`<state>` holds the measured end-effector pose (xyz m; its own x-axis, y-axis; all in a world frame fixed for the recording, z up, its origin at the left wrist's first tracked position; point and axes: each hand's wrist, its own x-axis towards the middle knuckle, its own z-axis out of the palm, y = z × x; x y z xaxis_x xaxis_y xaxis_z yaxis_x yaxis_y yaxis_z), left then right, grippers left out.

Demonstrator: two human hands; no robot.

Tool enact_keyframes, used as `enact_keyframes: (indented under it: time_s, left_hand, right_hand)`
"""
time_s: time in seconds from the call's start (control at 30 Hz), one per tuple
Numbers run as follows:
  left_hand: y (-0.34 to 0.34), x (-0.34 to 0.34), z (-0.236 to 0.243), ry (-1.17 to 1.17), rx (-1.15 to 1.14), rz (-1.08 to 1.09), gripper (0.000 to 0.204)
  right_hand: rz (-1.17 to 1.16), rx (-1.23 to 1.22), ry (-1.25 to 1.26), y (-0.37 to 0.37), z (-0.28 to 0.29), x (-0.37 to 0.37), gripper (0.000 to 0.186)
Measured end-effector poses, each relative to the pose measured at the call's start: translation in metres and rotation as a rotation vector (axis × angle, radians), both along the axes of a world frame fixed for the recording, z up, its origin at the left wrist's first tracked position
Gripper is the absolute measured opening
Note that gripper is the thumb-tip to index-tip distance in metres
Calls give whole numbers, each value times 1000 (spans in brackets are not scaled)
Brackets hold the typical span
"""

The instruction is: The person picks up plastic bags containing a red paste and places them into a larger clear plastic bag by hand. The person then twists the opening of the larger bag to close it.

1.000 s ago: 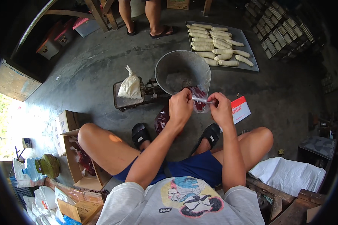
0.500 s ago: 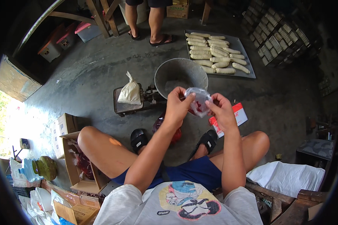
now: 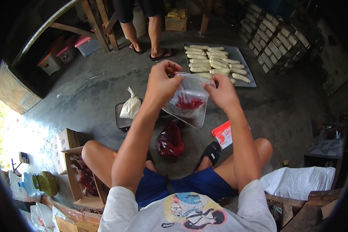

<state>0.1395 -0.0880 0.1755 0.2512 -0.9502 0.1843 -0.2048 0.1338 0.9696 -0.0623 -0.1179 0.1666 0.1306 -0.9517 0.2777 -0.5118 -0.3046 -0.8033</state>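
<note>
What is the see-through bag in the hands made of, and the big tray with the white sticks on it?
The small bag looks like thin clear plastic: it is glossy, crinkled, and the red contents show through. The left hand and right hand pinch its top. The tray looks like dull grey metal, flat with a thin raised rim, though painted board cannot be ruled out.

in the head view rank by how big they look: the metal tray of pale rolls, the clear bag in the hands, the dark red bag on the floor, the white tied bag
1. metal tray
2. clear bag, though it is nearer the camera, so this is unsure
3. dark red bag
4. white tied bag
</note>
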Motion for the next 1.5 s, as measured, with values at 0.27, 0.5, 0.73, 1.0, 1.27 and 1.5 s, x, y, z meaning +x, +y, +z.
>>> enact_keyframes:
  time_s: [0.27, 0.5, 0.73, 1.0, 1.27, 1.5]
  left_hand:
    - [2, 16, 23, -326, 20, 63, 12]
    - [11, 21, 28, -322, 88, -44, 9]
    - [17, 29, 34, -62, 137, -277, 14]
    - [73, 16, 90, -105, -29, -253, 10]
    - [71, -13, 84, 188, -154, -371, 18]
    - [104, 35, -23, 61, 105, -1168, 79]
  right_hand:
    - [177, 207, 225, 4, 43, 0, 18]
    - [309, 359, 382, 10, 80, 0, 19]
    - [368, 395, 233, 23, 92, -13, 22]
    - [631, 403, -193, 43, 99, -56, 43]
    - [1079, 181, -235, 62, 7, 30, 29]
    - [1158, 55, -612, 94, 15, 58, 19]
